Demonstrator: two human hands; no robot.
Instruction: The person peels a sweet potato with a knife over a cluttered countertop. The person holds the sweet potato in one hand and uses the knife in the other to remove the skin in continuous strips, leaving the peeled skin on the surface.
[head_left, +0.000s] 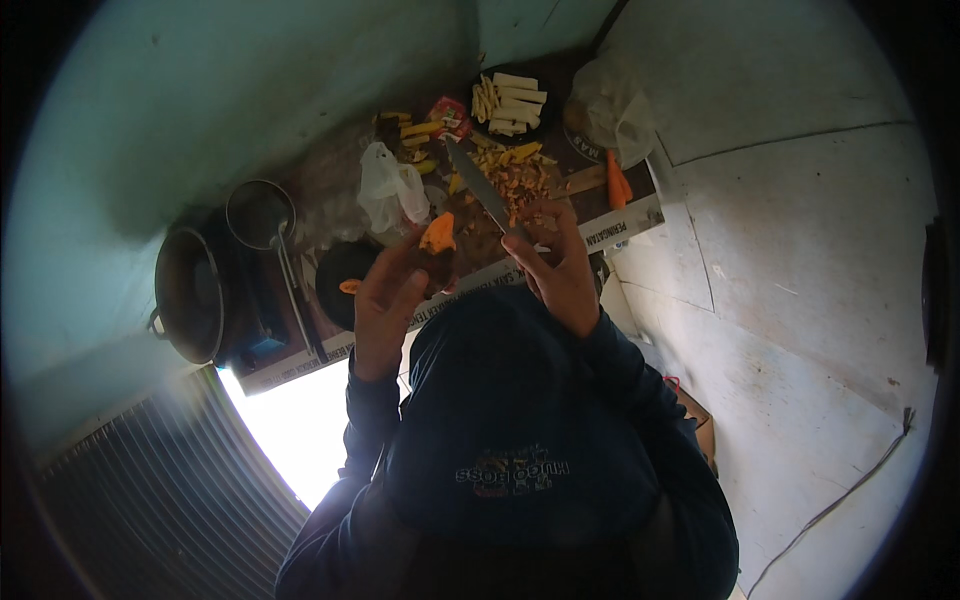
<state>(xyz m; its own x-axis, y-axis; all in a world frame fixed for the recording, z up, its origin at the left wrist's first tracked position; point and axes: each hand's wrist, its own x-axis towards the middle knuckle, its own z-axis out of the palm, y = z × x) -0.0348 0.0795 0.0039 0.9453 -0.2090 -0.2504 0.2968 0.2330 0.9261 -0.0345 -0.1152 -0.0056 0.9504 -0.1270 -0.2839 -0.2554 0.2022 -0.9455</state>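
My left hand (pixel 392 292) is closed round an orange root vegetable piece (pixel 438 234); its cut end sticks up past my fingers, and the lower part is hidden by them. In my right hand (pixel 558 268) is a knife (pixel 477 185), gripped by its handle, its broad blade slanting up and left over the table. Brown and orange peelings (pixel 525 190) lie heaped just beyond the blade. A white plastic bag (pixel 388 190) sits beyond my left hand. Beside that hand is a dark round dish (pixel 343 268), with a small orange piece (pixel 349 287) at its near side.
At the back, a black plate (pixel 484 122) holds pale cut strips. Yellow pieces (pixel 420 129) and a red packet (pixel 450 116) lie left of it. Rightward are a clear bag (pixel 612 105) and a long orange piece (pixel 618 183). A strainer (pixel 258 215) and large pot (pixel 188 300) stand left.
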